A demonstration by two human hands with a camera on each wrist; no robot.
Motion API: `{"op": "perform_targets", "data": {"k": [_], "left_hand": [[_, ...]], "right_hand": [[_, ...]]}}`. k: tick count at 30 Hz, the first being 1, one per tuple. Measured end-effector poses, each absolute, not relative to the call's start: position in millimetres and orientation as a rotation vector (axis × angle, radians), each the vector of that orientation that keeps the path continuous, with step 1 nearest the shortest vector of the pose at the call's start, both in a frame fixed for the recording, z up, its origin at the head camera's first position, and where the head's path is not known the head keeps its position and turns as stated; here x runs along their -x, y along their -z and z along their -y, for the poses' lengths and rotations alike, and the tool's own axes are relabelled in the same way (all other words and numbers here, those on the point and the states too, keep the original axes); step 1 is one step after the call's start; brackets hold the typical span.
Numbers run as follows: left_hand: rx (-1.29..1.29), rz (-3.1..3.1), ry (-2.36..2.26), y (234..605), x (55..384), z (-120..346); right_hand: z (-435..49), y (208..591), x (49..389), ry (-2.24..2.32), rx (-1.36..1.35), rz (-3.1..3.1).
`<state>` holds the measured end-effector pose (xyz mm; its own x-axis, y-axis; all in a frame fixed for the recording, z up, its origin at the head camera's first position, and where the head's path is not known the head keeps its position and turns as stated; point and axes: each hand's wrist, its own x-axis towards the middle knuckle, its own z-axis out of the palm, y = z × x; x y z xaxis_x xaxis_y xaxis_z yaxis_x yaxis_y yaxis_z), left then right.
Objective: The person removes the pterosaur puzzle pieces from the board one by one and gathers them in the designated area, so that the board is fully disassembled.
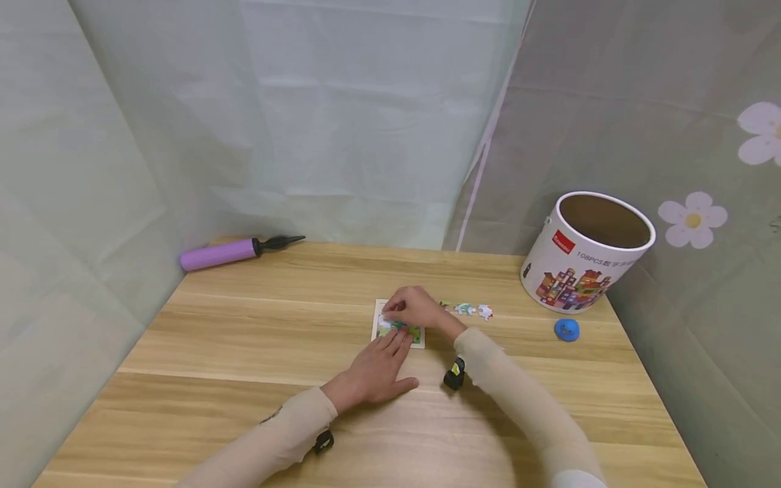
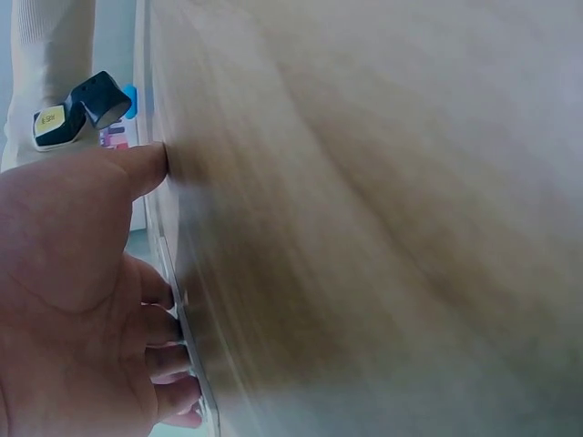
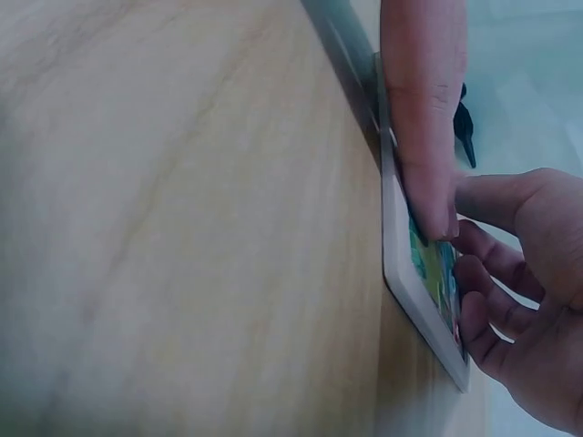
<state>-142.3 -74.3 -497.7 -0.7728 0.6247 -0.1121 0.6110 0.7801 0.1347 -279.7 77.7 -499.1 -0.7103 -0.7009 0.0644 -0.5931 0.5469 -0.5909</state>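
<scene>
A small jigsaw puzzle board (image 1: 417, 342) with a white border and a green and blue picture lies on the wooden table. My left hand (image 1: 377, 369) rests on its lower part, fingers extended and thumb spread out to the right. From the right, my right hand (image 1: 417, 306) reaches over the board, fingers curled, pinching a pale puzzle piece (image 1: 385, 318) at the upper left of the picture. In the right wrist view, a finger of the left hand (image 3: 424, 137) covers part of the right hand's (image 3: 537, 282) fingertips, close over the board (image 3: 401, 246).
Several loose puzzle pieces (image 1: 465, 309) lie in a row right of the board, partly behind the right wrist. A blue object (image 1: 567, 330) sits before a white printed bucket (image 1: 579, 264) at the back right. A purple hand pump (image 1: 219, 255) lies at the back left, near the cloth walls.
</scene>
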Motion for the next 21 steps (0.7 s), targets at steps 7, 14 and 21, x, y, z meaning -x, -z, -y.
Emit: {"op": "perform_targets", "data": {"k": [7, 14, 21], "left_hand": [[-0.984, -2.809, -0.161, 496.5, 142.3, 74.7], [-0.976, -2.812, -0.204, 493.7, 141.6, 75.6], [-0.968, -2.797, -0.199, 491.9, 142.3, 75.2]], "right_hand": [[-73.9, 500.3, 279.9, 0.840, 1.117, -2.615], [-70.2, 498.6, 278.3, 0.838, 1.089, -2.613], [-69.4, 502.6, 277.2, 0.949, 1.020, -2.587]]}}
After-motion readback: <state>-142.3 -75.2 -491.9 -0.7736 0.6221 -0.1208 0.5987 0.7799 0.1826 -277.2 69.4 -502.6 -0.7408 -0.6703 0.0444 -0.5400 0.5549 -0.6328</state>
